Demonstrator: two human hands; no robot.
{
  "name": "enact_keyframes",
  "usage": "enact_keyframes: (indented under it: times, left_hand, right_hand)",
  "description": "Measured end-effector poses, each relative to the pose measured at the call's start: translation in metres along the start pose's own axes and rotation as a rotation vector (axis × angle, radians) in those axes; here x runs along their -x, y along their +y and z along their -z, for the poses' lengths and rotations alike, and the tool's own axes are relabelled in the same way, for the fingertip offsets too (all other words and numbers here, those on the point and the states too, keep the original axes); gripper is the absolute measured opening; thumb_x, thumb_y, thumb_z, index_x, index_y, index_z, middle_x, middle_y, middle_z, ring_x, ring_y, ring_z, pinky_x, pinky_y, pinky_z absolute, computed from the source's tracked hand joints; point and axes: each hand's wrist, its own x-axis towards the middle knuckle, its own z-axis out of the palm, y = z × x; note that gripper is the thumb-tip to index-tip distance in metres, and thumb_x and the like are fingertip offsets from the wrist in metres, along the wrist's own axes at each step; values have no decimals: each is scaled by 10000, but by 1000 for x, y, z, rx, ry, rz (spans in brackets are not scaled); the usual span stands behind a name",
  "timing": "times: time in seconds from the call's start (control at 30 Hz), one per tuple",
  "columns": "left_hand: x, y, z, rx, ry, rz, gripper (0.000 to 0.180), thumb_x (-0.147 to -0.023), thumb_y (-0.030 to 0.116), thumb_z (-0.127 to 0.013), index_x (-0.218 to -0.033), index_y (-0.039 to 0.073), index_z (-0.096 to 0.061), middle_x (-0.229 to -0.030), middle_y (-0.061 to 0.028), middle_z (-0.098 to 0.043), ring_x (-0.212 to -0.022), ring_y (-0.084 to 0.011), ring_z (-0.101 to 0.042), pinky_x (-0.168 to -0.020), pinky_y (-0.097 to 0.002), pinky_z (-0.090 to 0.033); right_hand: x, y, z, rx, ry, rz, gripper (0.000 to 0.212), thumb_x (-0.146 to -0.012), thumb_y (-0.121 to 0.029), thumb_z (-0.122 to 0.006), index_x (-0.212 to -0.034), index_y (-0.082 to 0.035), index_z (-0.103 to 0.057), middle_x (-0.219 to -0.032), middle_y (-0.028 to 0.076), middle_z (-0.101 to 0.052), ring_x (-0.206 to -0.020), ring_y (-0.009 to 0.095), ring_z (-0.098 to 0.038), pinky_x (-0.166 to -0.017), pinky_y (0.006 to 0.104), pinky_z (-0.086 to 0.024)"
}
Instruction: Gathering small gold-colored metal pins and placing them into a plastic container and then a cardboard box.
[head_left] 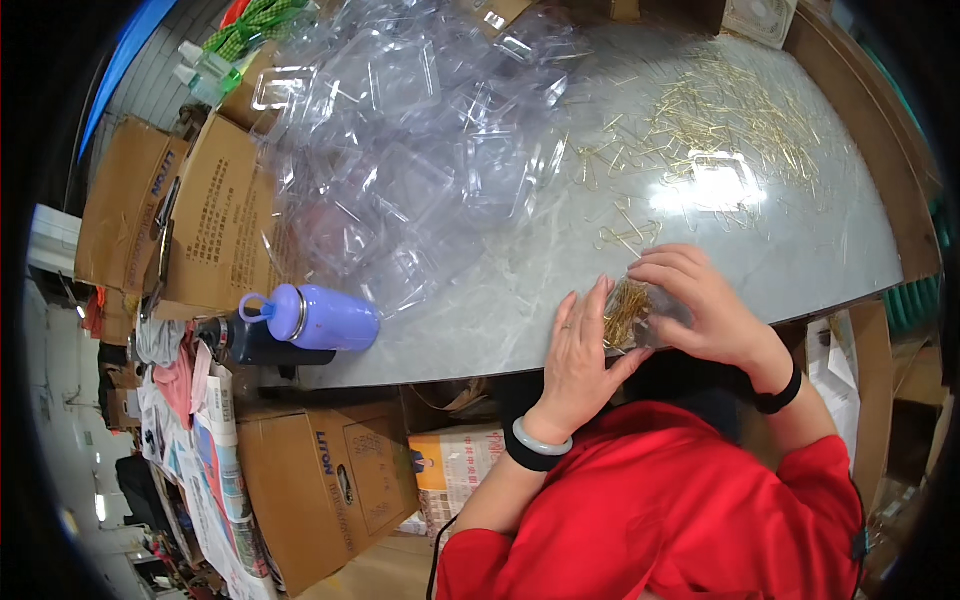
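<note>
Near the front edge of the table, a small clear plastic box (641, 341) holds a bunch of thin gold wire hooks (626, 312). My left hand (580, 350) braces the box's left side, fingers long and thumb at its near edge. From the right, my right hand (705, 305) curves around the box, fingers over its far side and thumb at the right. Part of the box is hidden by my hands. Beyond them, a few loose hooks (630, 232) lie on the table, and a wide scatter of gold hooks (735, 120) covers the far right.
A large heap of clear plastic boxes (410, 185) fills the table's (500, 310) far left. A purple bottle (335, 317) lies on its side at the left edge, beside a dark bottle (275, 342). Cardboard boxes (215, 215) stand left; a cardboard wall (860, 120) borders the right.
</note>
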Motion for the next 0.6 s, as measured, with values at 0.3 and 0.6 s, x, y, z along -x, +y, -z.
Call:
enact_keyframes:
  times: [0.3, 0.6]
  left_hand:
    - [3, -3, 1, 21, 10, -40, 999, -815, 318, -834, -1546, -49, -261, -1449, -249, -516, -1314, -411, -520, -1174, -545, -311]
    - [7, -5, -1, 47, 55, -26, 1081, -733, 215, -892, -1563, -28, -243, -1386, -226, -529, -1304, -434, -487, -1120, -502, -394]
  right_hand:
    - [12, 0, -27, 344, 28, 137, 438, -892, -302, -716, -1289, -122, -664, -1497, 129, -511, -1460, 388, -366, -1203, 593, -245]
    - [5, 0, -44, -15, 203, 4, 564, -810, -350, -793, -1299, -118, -638, -1446, 132, -540, -1381, 387, -453, -1174, 585, -304]
